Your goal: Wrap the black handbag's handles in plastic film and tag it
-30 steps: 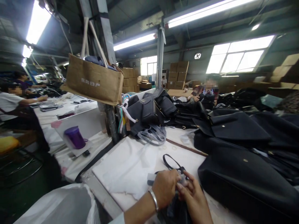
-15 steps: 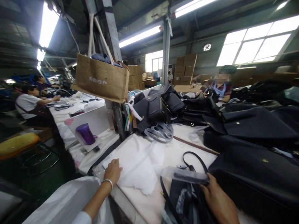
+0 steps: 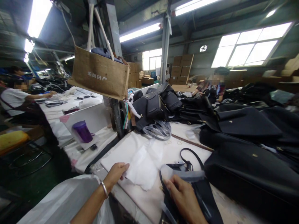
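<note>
My left hand (image 3: 118,174) is closed at the near left edge of a thin white sheet (image 3: 143,171), pinching it between thumb and fingers. To the right, a black bag (image 3: 207,196) lies on the table with a thin black strap (image 3: 195,152) looped above it. Clear plastic film (image 3: 191,176) wraps a handle that runs across this bag. My right hand (image 3: 184,194) is over the bag, its thumb and fingers closed at the left end of the wrapped handle. The fingertips are partly hidden.
Black bags (image 3: 247,155) are heaped on the right and at the back. A brown tote bag (image 3: 100,74) hangs from a post. A purple cup (image 3: 83,131) stands left, beyond a low partition. A large white plastic bag (image 3: 63,199) hangs at the near left edge. Co-workers sit farther off.
My right hand has moved left along the wrapped handle, from its right end to its left end. My left hand has shifted slightly right and pinches the white sheet's edge. The view has turned slightly.
</note>
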Demonstrator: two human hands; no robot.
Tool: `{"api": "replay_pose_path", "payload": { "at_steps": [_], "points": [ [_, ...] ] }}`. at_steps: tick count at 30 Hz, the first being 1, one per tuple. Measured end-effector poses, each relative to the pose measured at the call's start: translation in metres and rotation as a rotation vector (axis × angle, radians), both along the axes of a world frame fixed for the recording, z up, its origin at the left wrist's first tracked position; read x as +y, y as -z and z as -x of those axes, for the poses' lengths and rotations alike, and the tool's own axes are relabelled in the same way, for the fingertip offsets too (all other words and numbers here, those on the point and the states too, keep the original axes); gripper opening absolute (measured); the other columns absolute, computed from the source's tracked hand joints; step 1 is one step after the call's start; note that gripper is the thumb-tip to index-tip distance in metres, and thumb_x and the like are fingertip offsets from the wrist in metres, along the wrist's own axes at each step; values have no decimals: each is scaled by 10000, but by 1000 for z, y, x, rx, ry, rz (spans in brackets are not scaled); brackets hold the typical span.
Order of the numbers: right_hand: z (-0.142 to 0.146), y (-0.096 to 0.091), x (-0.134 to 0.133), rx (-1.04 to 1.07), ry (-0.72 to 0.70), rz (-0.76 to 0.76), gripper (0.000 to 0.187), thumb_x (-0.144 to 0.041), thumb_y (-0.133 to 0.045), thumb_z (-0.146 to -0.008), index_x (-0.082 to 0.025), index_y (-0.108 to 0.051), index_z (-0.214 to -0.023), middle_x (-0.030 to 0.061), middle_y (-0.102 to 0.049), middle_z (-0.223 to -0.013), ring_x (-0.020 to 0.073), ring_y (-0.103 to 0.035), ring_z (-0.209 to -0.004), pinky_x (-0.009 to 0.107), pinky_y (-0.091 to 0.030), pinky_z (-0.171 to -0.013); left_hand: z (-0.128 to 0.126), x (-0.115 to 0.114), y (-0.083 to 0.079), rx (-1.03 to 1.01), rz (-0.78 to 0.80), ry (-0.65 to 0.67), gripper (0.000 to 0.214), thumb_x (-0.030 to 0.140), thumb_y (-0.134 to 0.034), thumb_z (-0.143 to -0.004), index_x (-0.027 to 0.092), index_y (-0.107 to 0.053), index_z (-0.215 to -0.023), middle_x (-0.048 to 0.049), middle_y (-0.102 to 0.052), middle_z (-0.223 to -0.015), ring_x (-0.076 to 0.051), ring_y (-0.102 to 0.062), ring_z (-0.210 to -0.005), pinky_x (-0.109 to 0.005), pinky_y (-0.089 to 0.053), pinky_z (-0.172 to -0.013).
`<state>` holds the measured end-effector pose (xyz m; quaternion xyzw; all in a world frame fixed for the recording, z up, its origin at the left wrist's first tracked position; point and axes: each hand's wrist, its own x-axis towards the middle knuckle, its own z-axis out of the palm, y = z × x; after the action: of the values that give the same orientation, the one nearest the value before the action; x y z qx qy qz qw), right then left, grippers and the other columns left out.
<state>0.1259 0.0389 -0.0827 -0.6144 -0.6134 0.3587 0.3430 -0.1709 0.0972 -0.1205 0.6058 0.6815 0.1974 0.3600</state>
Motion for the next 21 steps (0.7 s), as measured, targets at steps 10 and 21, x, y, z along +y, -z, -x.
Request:
{"api": "replay_pose_path", "payload": {
  "at_steps": [10,21],
  "points": [
    [70,32,25,499,-28,250,363,-514,-662,-760,-202,-540,-620,-45,-588,-497,87,-448,-364,203,-299,-388,-20,-5,-31,-75,-99,-24,363,477,-437,-870,231,-435,-603,34,-405,-533,-200,-519,-584,-310,-369,-607],
    [77,51,8,965,158,552,436,-563,-735,-669,-196,-503,-708,-60,-519,-517,78,-522,-447,166,-340,-447,-96,-43,-15,-587,159,245,471,586,-381,-903,164,-524,-752,43,-489,-472,-107,-423,-429,-238,-322,-483]
  ]
}}
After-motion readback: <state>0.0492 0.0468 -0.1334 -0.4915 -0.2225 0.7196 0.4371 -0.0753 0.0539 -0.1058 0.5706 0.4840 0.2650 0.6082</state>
